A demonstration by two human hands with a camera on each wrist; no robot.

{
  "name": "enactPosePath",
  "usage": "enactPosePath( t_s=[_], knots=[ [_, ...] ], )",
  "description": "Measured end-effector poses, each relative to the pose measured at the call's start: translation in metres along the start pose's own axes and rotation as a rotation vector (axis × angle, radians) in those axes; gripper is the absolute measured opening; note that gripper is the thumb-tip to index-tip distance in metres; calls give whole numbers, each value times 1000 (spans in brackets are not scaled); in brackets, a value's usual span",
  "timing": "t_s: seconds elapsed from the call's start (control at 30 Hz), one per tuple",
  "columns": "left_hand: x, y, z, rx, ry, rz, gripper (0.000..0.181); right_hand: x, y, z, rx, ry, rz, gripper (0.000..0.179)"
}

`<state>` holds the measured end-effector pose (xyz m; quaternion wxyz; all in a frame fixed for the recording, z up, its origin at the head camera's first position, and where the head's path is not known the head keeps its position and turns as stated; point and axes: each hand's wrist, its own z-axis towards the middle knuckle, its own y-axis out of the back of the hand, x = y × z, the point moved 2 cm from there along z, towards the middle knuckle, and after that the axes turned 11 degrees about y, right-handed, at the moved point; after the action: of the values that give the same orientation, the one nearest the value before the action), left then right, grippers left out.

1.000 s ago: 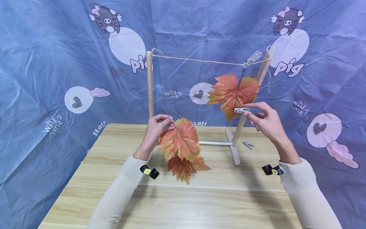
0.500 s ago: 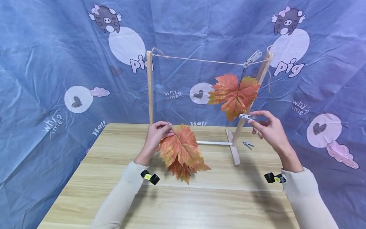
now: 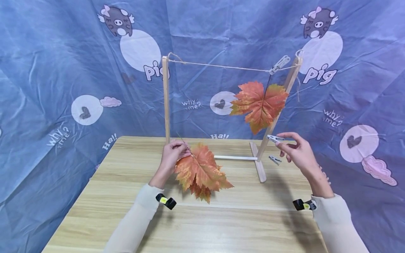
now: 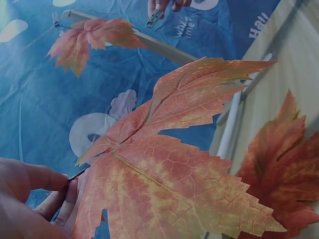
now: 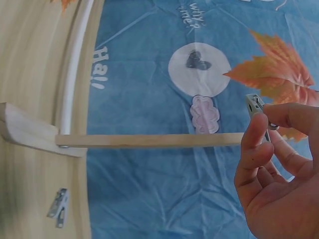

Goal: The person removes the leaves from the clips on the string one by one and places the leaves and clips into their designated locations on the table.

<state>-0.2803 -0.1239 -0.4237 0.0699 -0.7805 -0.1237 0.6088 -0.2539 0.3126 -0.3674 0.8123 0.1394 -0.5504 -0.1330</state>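
Note:
My left hand (image 3: 171, 156) pinches the thin dark stem of an orange-red artificial maple leaf (image 3: 202, 167), whose blade spreads out to the right above the table. A second, darker leaf (image 4: 284, 169) lies below it, partly hidden by the held one. Between thumb and fingertips my right hand (image 3: 297, 151) holds a pale clothespin (image 3: 274, 138), just under a hanging leaf (image 3: 261, 102). That leaf's stem is caught by another clothespin (image 3: 280, 65) on the string (image 3: 221, 66), near the right post.
The string runs between two wooden posts, the left (image 3: 166, 98) and the right (image 3: 291, 80). A white rod (image 3: 235, 157) joins the stand low down, ending at a wooden foot (image 3: 258, 165). One more clothespin (image 3: 275, 160) lies on the table (image 3: 227, 225) right of it.
Both hands have come lower, the right one also slightly rightward, away from the hanging leaf. The held leaf has sunk with my left hand and now covers more of the darker leaf.

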Motion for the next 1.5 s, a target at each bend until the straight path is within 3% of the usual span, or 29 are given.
enactPosePath(
  t_s=[0.4, 0.67, 1.17, 1.5],
  knots=[
    [17, 11, 1, -27, 36, -6, 25, -28, 1, -10, -11, -67, -19, 26],
    [31, 16, 2, -36, 82, -14, 28, -52, 5, -15, -27, -94, -62, 37],
    [58, 23, 9, -54, 144, -26, 23, -89, 2, -23, 30, -191, -173, 50],
    [78, 26, 13, -61, 156, -18, 19, -115, -12, -30, 74, -244, -90, 49]
  ],
)
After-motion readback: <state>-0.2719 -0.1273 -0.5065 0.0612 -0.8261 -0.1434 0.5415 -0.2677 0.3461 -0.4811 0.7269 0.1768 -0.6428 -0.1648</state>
